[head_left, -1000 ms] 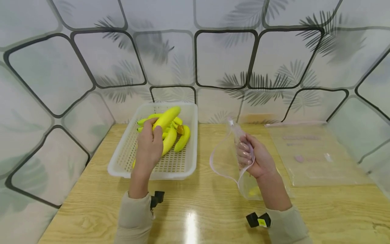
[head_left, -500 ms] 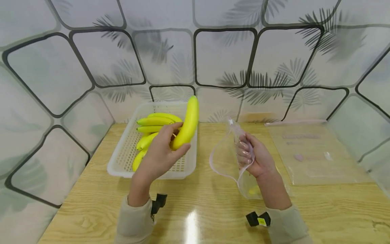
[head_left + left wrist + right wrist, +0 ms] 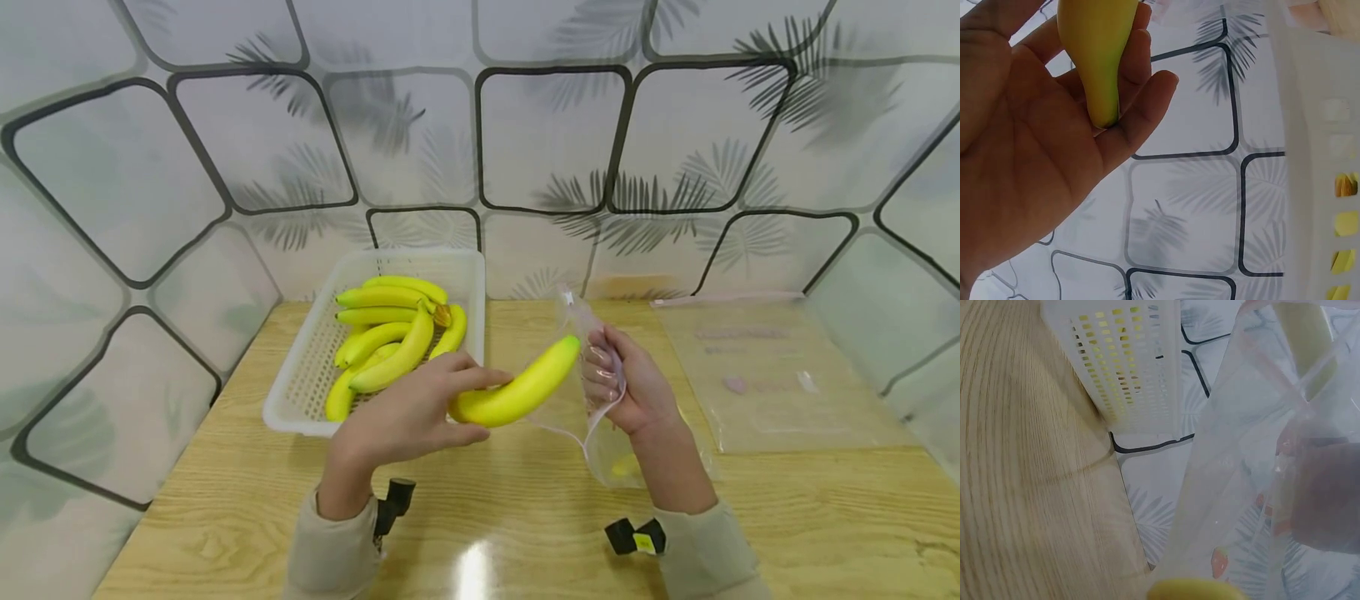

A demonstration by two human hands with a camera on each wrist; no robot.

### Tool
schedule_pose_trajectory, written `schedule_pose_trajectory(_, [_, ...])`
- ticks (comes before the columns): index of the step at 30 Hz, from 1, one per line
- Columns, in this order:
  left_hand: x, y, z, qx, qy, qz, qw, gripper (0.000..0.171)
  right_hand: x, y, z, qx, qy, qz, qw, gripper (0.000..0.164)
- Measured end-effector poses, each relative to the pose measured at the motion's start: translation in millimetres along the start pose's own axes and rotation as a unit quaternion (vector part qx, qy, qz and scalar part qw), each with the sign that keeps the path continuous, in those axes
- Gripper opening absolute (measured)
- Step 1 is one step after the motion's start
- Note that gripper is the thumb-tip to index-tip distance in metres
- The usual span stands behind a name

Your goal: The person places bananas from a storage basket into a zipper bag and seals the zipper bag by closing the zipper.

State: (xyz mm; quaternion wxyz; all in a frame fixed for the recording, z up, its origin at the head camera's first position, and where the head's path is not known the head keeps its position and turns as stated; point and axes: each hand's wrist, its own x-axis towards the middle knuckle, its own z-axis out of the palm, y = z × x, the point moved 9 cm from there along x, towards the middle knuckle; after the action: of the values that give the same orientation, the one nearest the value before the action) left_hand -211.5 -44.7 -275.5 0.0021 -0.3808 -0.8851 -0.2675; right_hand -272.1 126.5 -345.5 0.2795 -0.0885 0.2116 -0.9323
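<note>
In the head view my left hand point(image 3: 408, 412) holds a single yellow banana point(image 3: 517, 392) by one end, between fingers and thumb. Its greenish tip points right, at the mouth of a clear zip bag point(image 3: 555, 408). My right hand point(image 3: 633, 379) grips the bag's lilac-edged rim, keeping it upright with its mouth gaping. Something yellow point(image 3: 625, 467) shows low inside the bag, partly behind my right wrist. The left wrist view shows the banana's narrow end point(image 3: 1104, 94) against curled fingers. Through the film in the right wrist view, a banana point(image 3: 1307, 347) appears at the top.
A white perforated basket point(image 3: 300, 392) with several bananas point(image 3: 401, 354) stands at the left on the wooden table point(image 3: 225, 517). Flat at the right lies another clear zip bag point(image 3: 787, 400). A leaf-patterned backdrop point(image 3: 555, 142) rises behind and at both sides.
My left hand has lifted the banana out of the basket and carried it right, turning it toward the bag's mouth. The right hand and bag have stayed about where they were.
</note>
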Motion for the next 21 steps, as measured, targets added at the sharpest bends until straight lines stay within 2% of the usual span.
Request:
schedule_pose_trajectory(8, [4.6, -0.6, 8.9, 0.059, -0.001, -0.046, 0.9972, 0.05, -0.1, 0.0, 0.7, -0.002, 0.004, 0.002, 1.0, 0.054])
schedule_pose_trajectory(15, [12.9, 0.7, 21.9, 0.109, 0.0, -0.074, 0.9912, 0.051, -0.4, -0.6, -0.1, -0.005, 0.015, 0.003, 1.0, 0.051])
schedule_pose_trajectory(18, [16.7, 0.6, 29.6, 0.118, -0.013, -0.079, 0.9899, 0.053, -0.6, -1.2, -1.3, -0.009, 0.023, 0.001, 1.0, 0.05])
schedule_pose_trajectory(21, [19.1, 0.0, 36.3, 0.1, -0.03, -0.085, 0.9909, 0.055, -1.3, -1.2, -2.6, -0.01, 0.032, 0.002, 0.999, 0.05])
